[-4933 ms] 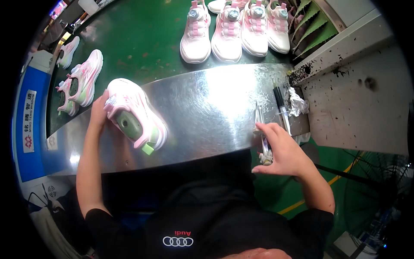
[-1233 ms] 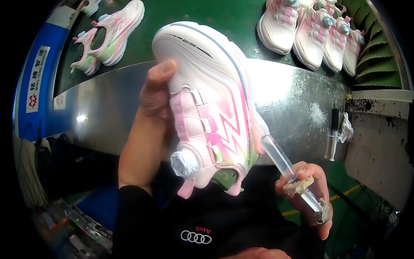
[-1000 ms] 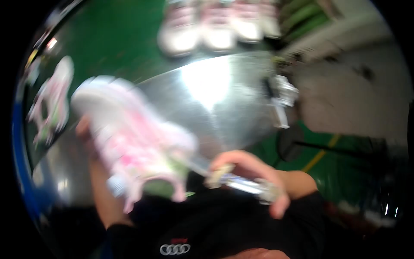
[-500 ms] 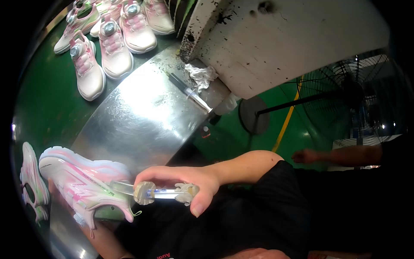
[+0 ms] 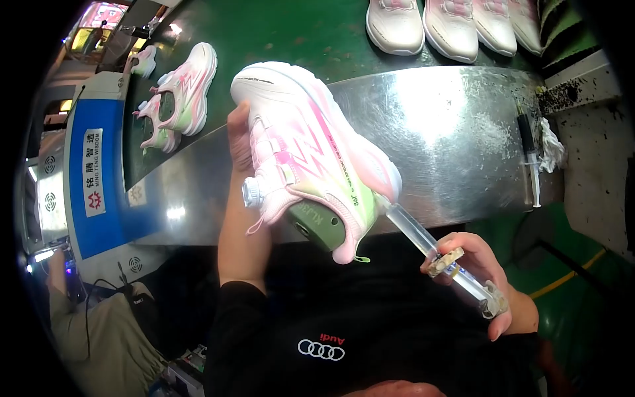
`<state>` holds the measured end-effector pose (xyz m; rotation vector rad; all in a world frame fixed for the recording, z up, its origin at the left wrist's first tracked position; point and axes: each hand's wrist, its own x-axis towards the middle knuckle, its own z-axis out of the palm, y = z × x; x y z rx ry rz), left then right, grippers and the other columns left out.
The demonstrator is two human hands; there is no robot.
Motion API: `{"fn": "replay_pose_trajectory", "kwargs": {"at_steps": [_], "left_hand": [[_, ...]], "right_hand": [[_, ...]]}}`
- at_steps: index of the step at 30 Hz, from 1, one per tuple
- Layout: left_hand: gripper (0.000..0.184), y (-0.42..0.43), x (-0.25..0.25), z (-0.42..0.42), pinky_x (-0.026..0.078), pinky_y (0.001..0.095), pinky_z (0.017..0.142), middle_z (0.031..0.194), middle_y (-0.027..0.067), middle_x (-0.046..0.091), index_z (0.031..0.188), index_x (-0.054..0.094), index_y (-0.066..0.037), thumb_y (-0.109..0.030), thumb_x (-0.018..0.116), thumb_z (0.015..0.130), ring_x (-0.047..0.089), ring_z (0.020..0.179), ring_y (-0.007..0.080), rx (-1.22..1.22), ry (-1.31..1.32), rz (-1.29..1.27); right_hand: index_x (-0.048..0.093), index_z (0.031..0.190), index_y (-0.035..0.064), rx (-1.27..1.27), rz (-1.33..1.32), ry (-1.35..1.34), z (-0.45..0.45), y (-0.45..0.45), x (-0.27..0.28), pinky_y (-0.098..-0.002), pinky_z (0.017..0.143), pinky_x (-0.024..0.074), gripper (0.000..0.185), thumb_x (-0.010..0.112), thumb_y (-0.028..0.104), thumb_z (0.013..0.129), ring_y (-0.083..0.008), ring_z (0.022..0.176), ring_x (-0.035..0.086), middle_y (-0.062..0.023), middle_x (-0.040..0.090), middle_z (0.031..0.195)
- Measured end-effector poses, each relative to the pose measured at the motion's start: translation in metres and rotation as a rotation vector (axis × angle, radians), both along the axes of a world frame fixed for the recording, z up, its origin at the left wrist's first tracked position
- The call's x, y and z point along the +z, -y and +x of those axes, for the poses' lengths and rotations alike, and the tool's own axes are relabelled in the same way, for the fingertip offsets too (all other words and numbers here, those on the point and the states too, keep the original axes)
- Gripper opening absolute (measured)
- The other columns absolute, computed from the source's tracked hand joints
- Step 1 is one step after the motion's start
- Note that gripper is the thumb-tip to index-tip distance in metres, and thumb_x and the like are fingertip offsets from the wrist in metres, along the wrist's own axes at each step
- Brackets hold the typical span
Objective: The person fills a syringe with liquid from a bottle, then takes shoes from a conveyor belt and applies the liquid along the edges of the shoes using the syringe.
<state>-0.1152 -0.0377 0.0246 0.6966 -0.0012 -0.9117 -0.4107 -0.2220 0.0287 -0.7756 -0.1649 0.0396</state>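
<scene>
My left hand (image 5: 239, 135) is closed around the far side of a pink, white and green sneaker (image 5: 304, 132), most of its fingers hidden behind the shoe. The sneaker is tilted, heel toward me, with a dial on its tongue and a green shoe last (image 5: 317, 225) inside. In my right hand (image 5: 479, 261) is a clear syringe (image 5: 413, 228), gripped at its crusted flange with my thumb by the crusted plunger end. The syringe's tip meets the heel near the sole edge; whether it touches I cannot tell.
A metal plate (image 5: 450, 139) borders the green work surface (image 5: 291, 33). Several matching sneakers (image 5: 453, 26) stand at the back right, others (image 5: 188, 89) at the left. Another syringe (image 5: 529, 155) and a crumpled white tissue (image 5: 551, 145) lie at right. A person (image 5: 109, 331) is at lower left.
My view has swung round, bringing the blue panel and the person at left into sight. The sneaker and syringe now appear nearer the middle and right. Both hands keep their holds.
</scene>
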Motion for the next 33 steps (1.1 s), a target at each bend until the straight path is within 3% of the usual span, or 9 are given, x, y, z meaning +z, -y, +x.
{"fn": "replay_pose_trajectory", "kwargs": {"at_steps": [2,6,10,17,28,31,33], "left_hand": [[0.064,0.001,-0.006,0.002,0.049,0.0479,0.094,0.117,0.0128,0.062,0.122,0.055,-0.006,-0.047,0.066,0.074,0.060,0.107,0.0302,0.064,-0.002,0.006],[0.069,-0.004,-0.009,-0.006,0.045,0.0546,0.098,0.121,0.0206,0.057,0.128,0.047,0.000,-0.047,0.063,0.080,0.056,0.112,0.0384,-0.092,-0.082,-0.144],[0.070,-0.021,-0.021,-0.002,0.044,0.0540,0.099,0.122,0.0211,0.056,0.130,0.045,0.000,-0.046,0.062,0.081,0.055,0.113,0.0379,-0.065,-0.029,-0.094],[0.070,-0.028,-0.023,0.006,0.043,0.0529,0.100,0.125,0.0221,0.054,0.132,0.043,0.002,-0.044,0.060,0.082,0.053,0.116,0.0371,-0.033,0.001,-0.045],[0.071,-0.033,-0.017,0.006,0.040,0.0513,0.103,0.128,0.0236,0.051,0.135,0.038,0.004,-0.041,0.057,0.084,0.051,0.119,0.0358,0.028,0.030,-0.021],[0.073,-0.063,-0.018,0.006,0.040,0.0514,0.104,0.131,0.0239,0.049,0.137,0.036,0.005,-0.042,0.056,0.085,0.051,0.120,0.0359,-0.006,0.089,0.092],[0.073,-0.102,-0.021,0.012,0.040,0.0509,0.105,0.133,0.0232,0.048,0.137,0.034,0.005,-0.042,0.055,0.085,0.049,0.122,0.0361,-0.104,0.035,0.161]], "right_hand": [[0.024,0.138,-0.0076,-0.001,-0.011,0.012,0.000,0.000,-0.002,-0.0346,0.101,0.0368,0.117,0.087,0.049,0.057,-0.0225,0.118,0.047,-0.0165,0.042,0.127],[0.023,0.138,-0.0080,-0.021,-0.009,0.034,-0.002,0.000,-0.003,-0.0349,0.103,0.0353,0.116,0.086,0.048,0.060,-0.0225,0.120,0.046,-0.0168,0.042,0.128],[0.022,0.142,-0.0044,0.016,-0.017,0.040,-0.005,-0.004,-0.011,-0.0339,0.106,0.0306,0.111,0.084,0.043,0.063,-0.0219,0.125,0.040,-0.0155,0.038,0.135],[0.027,0.140,-0.0030,-0.011,-0.071,0.036,-0.007,-0.005,-0.014,-0.0313,0.102,0.0328,0.109,0.084,0.047,0.062,-0.0192,0.119,0.042,-0.0117,0.041,0.131],[0.024,0.139,-0.0070,0.014,0.054,0.116,-0.008,0.003,-0.036,-0.0318,0.104,0.0328,0.113,0.089,0.041,0.060,-0.0195,0.120,0.044,-0.0147,0.041,0.129],[0.025,0.138,-0.0070,-0.004,0.104,0.113,-0.006,0.002,-0.043,-0.0309,0.103,0.0333,0.112,0.089,0.039,0.059,-0.0188,0.120,0.043,-0.0140,0.042,0.127],[0.027,0.138,-0.0059,-0.011,0.069,0.113,0.000,0.001,-0.045,-0.0274,0.096,0.0352,0.110,0.089,0.039,0.059,-0.0151,0.111,0.044,-0.0110,0.043,0.123]]}}
